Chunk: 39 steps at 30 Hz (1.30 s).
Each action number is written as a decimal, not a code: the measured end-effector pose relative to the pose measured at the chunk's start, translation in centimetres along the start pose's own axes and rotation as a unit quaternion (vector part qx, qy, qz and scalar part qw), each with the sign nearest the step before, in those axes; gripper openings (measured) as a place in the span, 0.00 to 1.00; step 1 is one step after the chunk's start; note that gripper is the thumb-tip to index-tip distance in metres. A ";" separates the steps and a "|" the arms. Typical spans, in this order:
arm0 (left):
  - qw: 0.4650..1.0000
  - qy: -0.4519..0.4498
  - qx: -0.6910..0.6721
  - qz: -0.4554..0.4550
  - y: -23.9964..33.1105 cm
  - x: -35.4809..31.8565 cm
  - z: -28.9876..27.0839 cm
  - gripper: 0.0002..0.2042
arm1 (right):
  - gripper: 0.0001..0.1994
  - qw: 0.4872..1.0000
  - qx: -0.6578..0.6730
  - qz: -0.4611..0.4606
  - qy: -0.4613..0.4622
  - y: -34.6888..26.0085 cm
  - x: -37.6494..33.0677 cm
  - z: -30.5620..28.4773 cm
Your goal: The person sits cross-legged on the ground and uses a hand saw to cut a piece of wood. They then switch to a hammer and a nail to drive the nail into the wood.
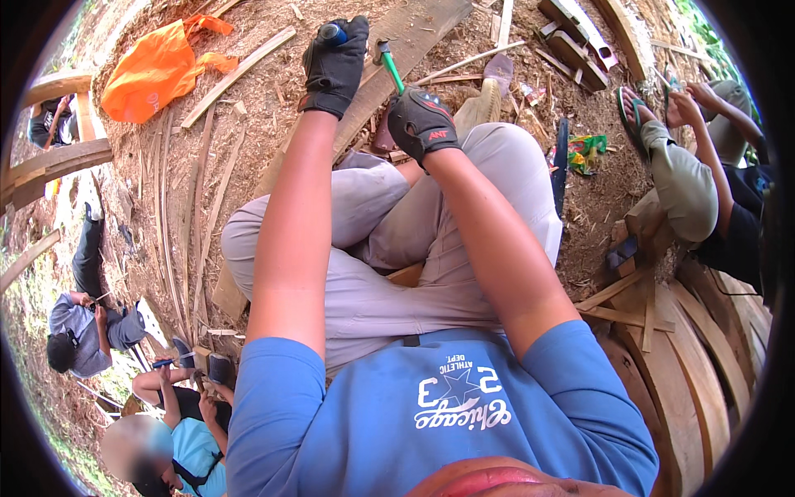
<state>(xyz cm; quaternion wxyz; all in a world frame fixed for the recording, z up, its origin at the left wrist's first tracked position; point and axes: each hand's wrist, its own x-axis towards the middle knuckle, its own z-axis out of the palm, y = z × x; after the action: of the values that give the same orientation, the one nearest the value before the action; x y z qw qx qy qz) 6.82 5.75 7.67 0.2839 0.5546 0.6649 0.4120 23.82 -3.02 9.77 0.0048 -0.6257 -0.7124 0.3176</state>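
Observation:
My left hand (335,70), in a black glove, is closed round a tool with a round blue handle (332,34). The rest of that tool is hidden by the glove. To the right of it, my right hand (421,124), also gloved in black, grips the green handle of a hammer (392,68). The hammer's head points away from me, a short gap from my left hand. Beneath both hands a wooden plank (426,29) slants from the far middle toward my crossed legs.
Wood shavings and thin strips cover the ground. An orange bag (149,73) lies far left; a wooden block assembly (577,50) sits far right. A dark flat bar (561,166) is beside my knee. Other people sit left and right; curved planks (687,364) lie near right.

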 end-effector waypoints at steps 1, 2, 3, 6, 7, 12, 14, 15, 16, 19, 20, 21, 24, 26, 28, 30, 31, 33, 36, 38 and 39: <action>1.000 0.006 0.009 -0.007 0.1 -0.3 -0.3 0.18 | 0.17 1.000 0.007 0.017 -0.011 -0.3 -0.1 0.0; 1.000 0.010 0.015 0.002 -0.2 -0.3 -0.5 0.18 | 0.17 0.999 0.014 0.032 -0.020 -1.1 -0.4 -0.7; 1.000 0.015 0.005 -0.011 -0.5 -0.5 -0.8 0.18 | 0.17 0.998 0.020 0.047 -0.028 -1.7 -0.4 -1.0; 0.997 -0.011 -0.035 -0.064 3.4 -2.3 -1.9 0.15 | 0.18 0.997 0.023 0.067 -0.015 -0.4 0.2 -0.2; 0.986 0.000 -0.149 -0.078 2.3 -2.4 -2.8 0.14 | 0.18 0.998 0.018 0.054 -0.015 -0.7 0.0 -0.1; 0.884 0.039 -0.439 -0.157 -4.9 -5.9 -6.5 0.15 | 0.17 0.997 0.046 0.057 -0.011 -0.8 0.3 0.4; 0.878 0.044 -0.441 -0.182 -4.4 -7.2 -6.9 0.16 | 0.17 0.998 0.036 0.045 -0.010 -0.1 0.4 0.7; 0.874 0.050 -0.449 -0.178 -4.0 -7.3 -6.6 0.16 | 0.16 0.999 0.029 0.039 -0.008 0.0 0.5 0.9; 0.870 0.063 -0.457 -0.174 -3.4 -7.5 -6.5 0.16 | 0.15 0.998 0.036 0.045 0.002 -0.6 0.3 0.6; 0.867 0.115 -0.462 -0.149 -1.3 -6.8 -6.0 0.13 | 0.13 1.000 -0.002 -0.002 0.027 0.7 0.4 1.9; 0.874 0.126 -0.453 -0.120 -0.5 -6.4 -6.5 0.12 | 0.13 1.000 0.001 0.005 0.026 0.7 0.3 1.9; 0.881 0.136 -0.443 -0.092 0.4 -6.0 -6.9 0.12 | 0.12 1.000 0.004 0.013 0.026 0.8 0.2 1.9; 0.886 0.097 -0.450 -0.058 1.1 -3.8 -7.9 0.11 | 0.12 0.999 0.010 0.018 0.031 0.4 0.6 1.9; 0.895 0.055 -0.442 -0.021 1.2 -2.6 -7.7 0.12 | 0.12 0.999 0.012 0.028 0.040 0.0 0.5 1.7; 0.927 0.083 -0.360 -0.061 2.4 -2.2 -5.5 0.14 | 0.12 0.999 0.014 0.028 0.042 0.2 0.5 2.0; 0.943 0.095 -0.314 -0.061 2.2 -1.4 -4.0 0.16 | 0.13 0.999 0.017 0.017 0.039 0.1 0.5 2.0; 0.952 0.084 -0.288 -0.063 2.1 -1.1 -3.6 0.16 | 0.13 0.999 0.018 0.013 0.035 0.2 0.5 1.9; 0.968 0.064 -0.235 -0.066 2.0 -0.7 -2.9 0.17 | 0.13 0.999 0.022 0.014 0.030 0.3 0.5 1.9; 0.981 0.079 -0.161 -0.069 2.4 -0.2 -2.0 0.18 | 0.13 0.998 0.033 0.038 0.025 0.2 0.6 1.9; 0.982 0.074 -0.161 -0.066 2.3 0.0 -1.9 0.18 | 0.14 0.997 0.042 0.060 0.016 -0.4 0.4 1.4; 0.982 0.071 -0.161 -0.067 2.2 0.0 -1.9 0.18 | 0.14 0.997 0.042 0.058 0.009 -0.5 0.3 1.2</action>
<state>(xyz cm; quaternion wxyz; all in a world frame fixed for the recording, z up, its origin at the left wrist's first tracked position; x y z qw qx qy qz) 6.31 5.45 10.48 0.3484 0.4256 0.6439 0.5318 22.83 -3.24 8.94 0.0192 -0.6684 -0.6606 0.3412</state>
